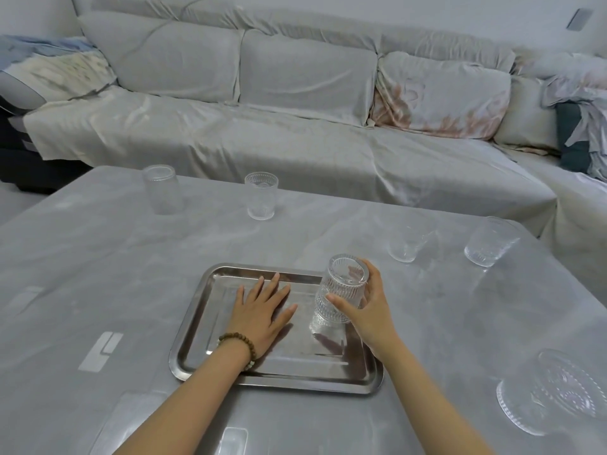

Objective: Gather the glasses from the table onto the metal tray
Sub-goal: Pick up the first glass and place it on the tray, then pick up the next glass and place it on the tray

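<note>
1. Sofa [295,103] fills the top of the frame, draped in pale cloth; not part of the job.
2. Tabletop [98,257] takes the lower two-thirds, grey cover, slightly glossy.
3. Tray [203,372] sits low-centre, near edge close to the person, long side across the frame.
4. Left hand [259,316] lies flat on the tray's left half, fingers spread & released, gripping nothing. Looks like it's pinning the tray; worth keeping there so the tray can't skate on the cover.
5. Right hand [368,307] at the tray's right side, fingers wrapped round a ribbed glass [338,293], thumb in front, rest behind.
6. That glass: tilted, top leaning away, base at or just above the tray floor, can't tell if touching. To do it well: bring it upright first, set the base flat, let go only once it's steady. Keep it toward a corner, as 4 more need room.
7. Still on the tabletop: glass upper left [162,188], glass upper centre [261,195], 2 at mid right, one [405,243] just left of the other [492,241]. All well apart from the tray.
8. Glass dish [555,395] at lower right; prob. not a drinking glass, leave it.
</note>
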{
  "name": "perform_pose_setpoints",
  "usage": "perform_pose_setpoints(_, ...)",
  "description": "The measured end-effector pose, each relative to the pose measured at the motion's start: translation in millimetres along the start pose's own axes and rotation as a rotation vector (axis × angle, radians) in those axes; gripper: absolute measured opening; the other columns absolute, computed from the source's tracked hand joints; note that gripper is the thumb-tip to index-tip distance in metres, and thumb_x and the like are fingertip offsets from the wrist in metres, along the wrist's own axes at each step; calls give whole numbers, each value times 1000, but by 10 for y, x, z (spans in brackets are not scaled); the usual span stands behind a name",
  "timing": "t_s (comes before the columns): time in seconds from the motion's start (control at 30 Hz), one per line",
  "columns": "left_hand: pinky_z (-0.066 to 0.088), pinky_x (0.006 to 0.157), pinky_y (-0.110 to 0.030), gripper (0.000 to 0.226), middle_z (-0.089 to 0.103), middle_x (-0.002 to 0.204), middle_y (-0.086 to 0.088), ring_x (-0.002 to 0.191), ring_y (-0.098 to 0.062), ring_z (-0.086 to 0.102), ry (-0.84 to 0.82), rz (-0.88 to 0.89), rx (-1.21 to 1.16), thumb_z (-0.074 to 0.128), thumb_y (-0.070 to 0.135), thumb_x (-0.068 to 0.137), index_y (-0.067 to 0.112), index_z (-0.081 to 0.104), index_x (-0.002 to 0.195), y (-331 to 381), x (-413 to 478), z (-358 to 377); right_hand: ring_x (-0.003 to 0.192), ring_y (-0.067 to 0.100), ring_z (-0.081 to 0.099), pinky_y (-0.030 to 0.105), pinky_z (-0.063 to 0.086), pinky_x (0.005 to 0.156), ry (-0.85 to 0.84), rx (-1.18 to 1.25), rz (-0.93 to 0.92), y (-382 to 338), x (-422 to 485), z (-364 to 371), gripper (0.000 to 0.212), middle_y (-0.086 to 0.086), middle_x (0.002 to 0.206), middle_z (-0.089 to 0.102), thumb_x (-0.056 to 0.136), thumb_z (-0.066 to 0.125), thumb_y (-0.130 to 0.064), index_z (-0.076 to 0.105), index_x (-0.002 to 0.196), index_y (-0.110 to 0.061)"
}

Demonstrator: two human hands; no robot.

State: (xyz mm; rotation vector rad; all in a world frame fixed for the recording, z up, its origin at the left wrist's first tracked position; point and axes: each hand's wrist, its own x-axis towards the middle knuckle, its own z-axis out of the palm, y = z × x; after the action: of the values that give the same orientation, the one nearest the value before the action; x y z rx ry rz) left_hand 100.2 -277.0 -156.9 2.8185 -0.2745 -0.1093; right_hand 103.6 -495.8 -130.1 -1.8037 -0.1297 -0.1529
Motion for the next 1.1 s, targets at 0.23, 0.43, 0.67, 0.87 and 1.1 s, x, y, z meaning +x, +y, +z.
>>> perform_pose_setpoints(0.23, -3, 118, -44, 55, 5, 160, 8, 148, -18, -1, -32, 9, -109, 21, 50, 97, 31, 21, 148, 9, -38, -138, 123, 3, 51, 14, 45, 93, -10, 1, 83, -126, -49, 14, 80, -24, 127, 50, 70, 85, -24, 40, 134, -35)
perform_pose_setpoints(0.43, 26, 114, -31, 47, 46, 143, 3, 136, -13, 37, 114, -14, -623, 36, 46, 95, 23, 48, 134, -251, -184, -665, 143, 9, 27, 30, 27, 111, 93, -38, 25, -695, 99, -17, 92, -9, 156, 27, 75, 81, -32, 25, 148, -31)
perform_pose_setpoints(0.67, 28, 104, -22, 44, 50, 136, 4, 124, -10, 44, 299, -215, -731, 38, 46, 94, 24, 50, 131, -1326, -309, -1360, 129, 5, 42, 26, 35, 105, -92, 44, -80, -1395, 674, 854, 64, -16, 138, 42, 81, 76, -28, 40, 133, -36)
perform_pose_setpoints(0.87, 36, 97, -27, 48, 47, 139, 1, 123, -15, 45, 374, -351, -711, 47, 45, 91, 24, 46, 134, -2339, -130, -1615, 129, 12, 45, 32, 42, 103, -283, 78, -4, -1317, 1231, 1910, 62, -14, 141, 41, 82, 76, -27, 41, 133, -32)
perform_pose_setpoints(1.1, 34, 104, -34, 58, 39, 147, 0, 130, -22, 42, 362, -388, -813, 46, 48, 90, 27, 31, 142, -3010, 566, -1595, 127, 11, 46, 27, 39, 97, -389, 31, 98, -922, 1946, 2843, 71, -10, 152, 36, 85, 72, -35, 35, 145, -26)
